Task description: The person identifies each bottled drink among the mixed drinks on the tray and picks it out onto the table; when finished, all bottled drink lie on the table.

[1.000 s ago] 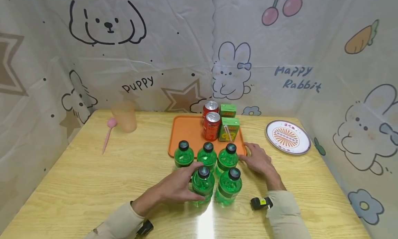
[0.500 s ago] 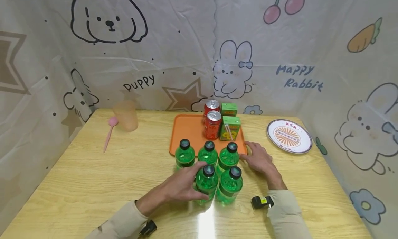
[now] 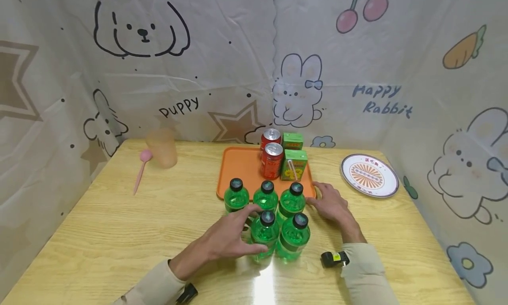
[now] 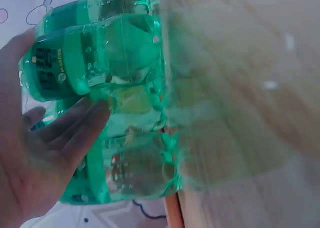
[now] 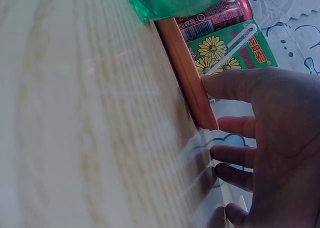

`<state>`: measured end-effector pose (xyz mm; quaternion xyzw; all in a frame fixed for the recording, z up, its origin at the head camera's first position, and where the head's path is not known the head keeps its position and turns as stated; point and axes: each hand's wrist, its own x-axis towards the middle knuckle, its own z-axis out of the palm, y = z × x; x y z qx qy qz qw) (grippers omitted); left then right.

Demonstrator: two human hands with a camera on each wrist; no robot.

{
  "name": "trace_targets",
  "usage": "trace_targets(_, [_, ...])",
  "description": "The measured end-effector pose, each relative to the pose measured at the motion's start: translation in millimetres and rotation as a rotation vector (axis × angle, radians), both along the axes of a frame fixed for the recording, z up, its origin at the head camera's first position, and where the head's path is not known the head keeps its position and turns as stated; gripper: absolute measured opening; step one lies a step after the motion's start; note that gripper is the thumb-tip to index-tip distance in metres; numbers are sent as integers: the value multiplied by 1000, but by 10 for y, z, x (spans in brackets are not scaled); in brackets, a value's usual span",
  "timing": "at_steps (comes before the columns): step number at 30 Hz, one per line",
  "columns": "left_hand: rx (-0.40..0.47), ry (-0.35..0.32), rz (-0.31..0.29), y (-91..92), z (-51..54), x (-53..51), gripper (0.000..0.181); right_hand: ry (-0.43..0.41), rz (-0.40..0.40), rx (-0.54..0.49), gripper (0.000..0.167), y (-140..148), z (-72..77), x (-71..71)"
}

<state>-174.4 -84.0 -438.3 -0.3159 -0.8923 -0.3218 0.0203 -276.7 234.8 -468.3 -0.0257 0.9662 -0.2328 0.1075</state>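
Several green bottles with black caps stand close together before an orange tray (image 3: 238,163). My left hand (image 3: 226,234) is around the left side of the front-left bottle (image 3: 265,232), fingers extended and a gap showing beside them; its thumb is near the bottle's front. In the left wrist view, the fingers (image 4: 80,130) lie straight beside the bottles. At the tray's front right corner, my right hand (image 3: 329,202) holds the rim, thumb on the front edge and index finger at the side. Two red cans (image 3: 271,161) and two green drink cartons (image 3: 294,166) stand on the tray.
A white patterned plate (image 3: 369,175) lies at the right of the wooden table (image 3: 178,199). Back left are a translucent orange cup (image 3: 162,150) and a pink spoon (image 3: 140,172). A printed cloth (image 3: 222,66) hangs behind and at both sides.
The front-left bottle has shifted right, up against the front-right one. My left hand moved with it, then its fingers loosened from the bottle. My right hand stays at the tray corner.
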Motion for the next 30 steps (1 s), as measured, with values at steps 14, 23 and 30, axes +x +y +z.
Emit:
trace_targets(14, [324, 738, 303, -459, 101, -294, 28, -5, 0, 1, 69, 7, -1, -16])
trace_targets(23, [-68, 251, 502, -735, -81, -579, 51, 18, 9, -10, 70, 31, -18, 14])
trace_targets(30, [-221, 33, 532, -737, -132, -736, 69, 52, 65, -48, 66, 53, 0, 22])
